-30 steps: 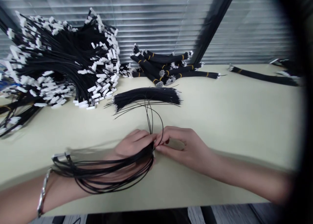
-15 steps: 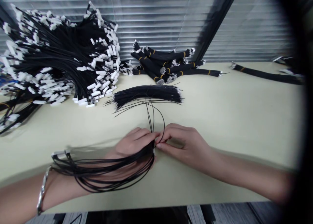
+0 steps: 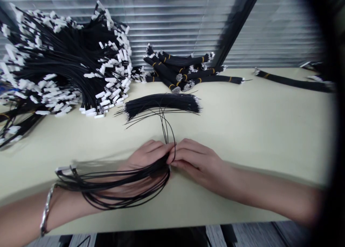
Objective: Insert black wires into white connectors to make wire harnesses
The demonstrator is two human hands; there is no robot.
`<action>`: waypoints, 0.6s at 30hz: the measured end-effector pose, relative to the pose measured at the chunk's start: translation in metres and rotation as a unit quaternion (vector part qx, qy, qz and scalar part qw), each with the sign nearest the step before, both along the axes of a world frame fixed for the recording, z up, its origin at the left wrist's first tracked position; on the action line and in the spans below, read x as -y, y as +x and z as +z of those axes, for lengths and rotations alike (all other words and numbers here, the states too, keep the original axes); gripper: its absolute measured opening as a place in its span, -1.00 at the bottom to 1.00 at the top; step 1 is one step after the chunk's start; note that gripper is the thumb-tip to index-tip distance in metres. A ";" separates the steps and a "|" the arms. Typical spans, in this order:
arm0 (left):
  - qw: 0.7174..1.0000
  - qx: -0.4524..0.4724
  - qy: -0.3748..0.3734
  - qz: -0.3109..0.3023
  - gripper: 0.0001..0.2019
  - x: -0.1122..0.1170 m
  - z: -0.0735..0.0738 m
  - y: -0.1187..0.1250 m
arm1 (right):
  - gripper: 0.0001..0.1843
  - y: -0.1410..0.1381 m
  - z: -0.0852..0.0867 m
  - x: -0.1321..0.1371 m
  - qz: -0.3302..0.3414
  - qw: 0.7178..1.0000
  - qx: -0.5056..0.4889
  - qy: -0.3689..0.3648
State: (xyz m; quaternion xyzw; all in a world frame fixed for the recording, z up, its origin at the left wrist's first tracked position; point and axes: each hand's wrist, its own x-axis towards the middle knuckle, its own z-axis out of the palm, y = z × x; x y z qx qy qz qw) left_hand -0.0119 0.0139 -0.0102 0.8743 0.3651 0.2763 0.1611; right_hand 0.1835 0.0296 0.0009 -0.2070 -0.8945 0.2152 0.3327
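Note:
My left hand (image 3: 147, 159) is closed on a wire harness (image 3: 115, 184), a bunch of thin black wires that loops back over my wrist. At the harness's far end a white connector (image 3: 66, 169) rests above the forearm. Thumb and fingers of my right hand (image 3: 192, 159) pinch one black wire (image 3: 173, 135) right beside the left fingertips. A bit of white shows under the right fingertips, mostly hidden. Several loose wires rise from between the hands towards an untied bundle of black wires (image 3: 161, 105) with silvery ends.
A large heap of black cables with white connectors (image 3: 75, 60) fills the back left. Tied wire bundles (image 3: 183, 71) are piled behind the untied one, and another tied bundle (image 3: 293, 81) lies at the right. Window blinds (image 3: 172, 20) border the pale table (image 3: 256, 132).
My right hand has shifted slightly left and its fingers have closed in against the left fingertips. The pinched wire's loop has moved left and narrowed.

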 end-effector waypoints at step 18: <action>0.997 -0.014 -0.057 0.051 -0.32 0.004 -0.004 -0.003 | -0.88 0.000 0.000 -0.003 -0.012 0.989 0.043 -0.142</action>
